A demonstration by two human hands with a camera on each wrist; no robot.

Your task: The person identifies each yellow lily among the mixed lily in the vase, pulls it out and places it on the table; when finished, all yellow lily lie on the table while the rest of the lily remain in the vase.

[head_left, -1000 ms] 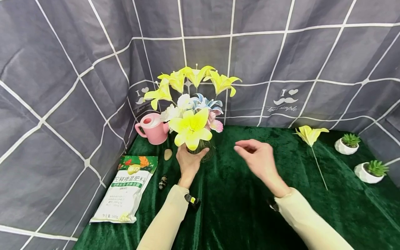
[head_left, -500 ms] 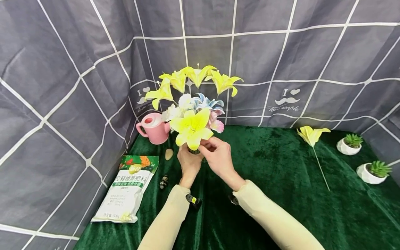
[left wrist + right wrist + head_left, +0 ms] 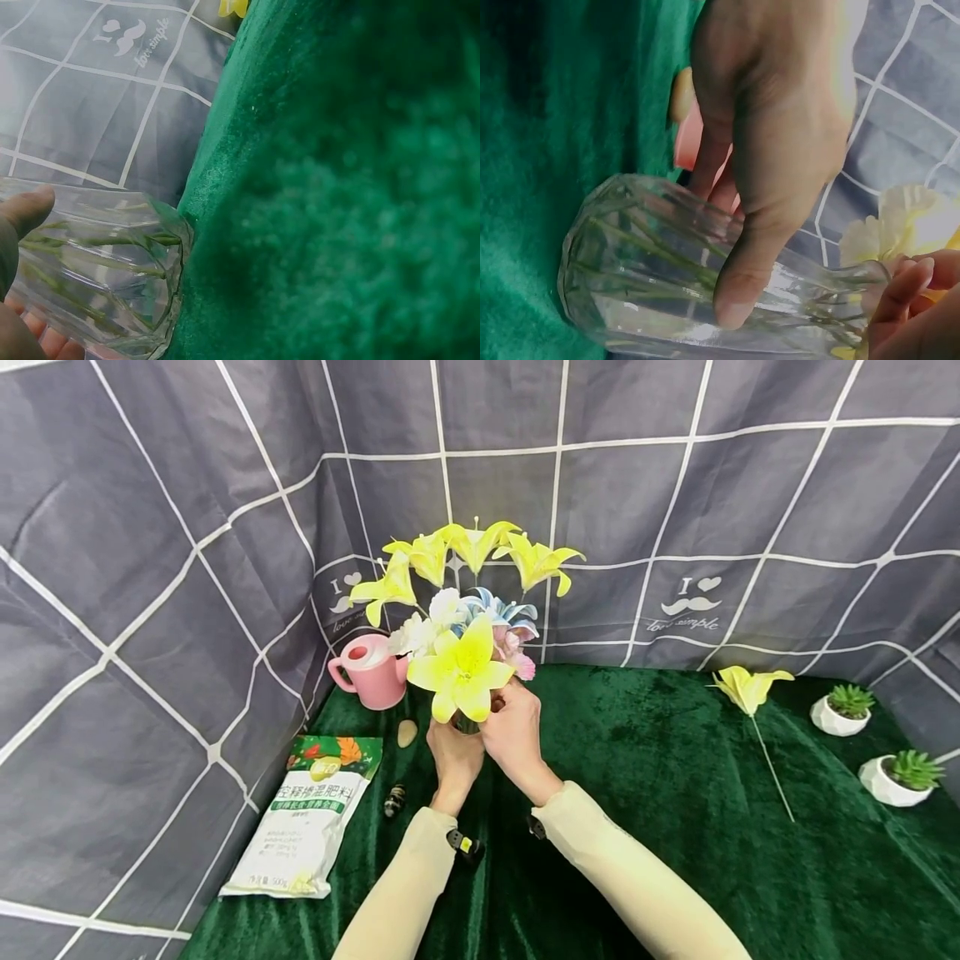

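A clear ribbed vase (image 3: 637, 262) stands on the green velvet cloth, green stems inside it. My left hand (image 3: 455, 756) grips its body, thumb on one side and fingers round the other. At the vase's mouth my right hand (image 3: 516, 727) has its fingers curled, pinching at the stem of the front yellow lily (image 3: 463, 672); the blossom hides most of the stem. Behind that lily are white flowers (image 3: 420, 628), a blue flower (image 3: 491, 606) and pink flowers (image 3: 516, 652). Several taller yellow lilies (image 3: 474, 545) rise at the back.
Left of the vase are a pink watering can (image 3: 375, 675), a tan stone (image 3: 407, 733), a dark striped stone (image 3: 393, 800) and a fertilizer bag (image 3: 300, 827). On the right lie a single yellow lily (image 3: 747, 689) and two potted succulents (image 3: 840, 720). Grey checked curtain (image 3: 615, 502) encloses the back.
My right hand has come in from the right to the vase's mouth. The front lily has turned slightly and its top petal stands more upright. My left hand has stayed on the vase.
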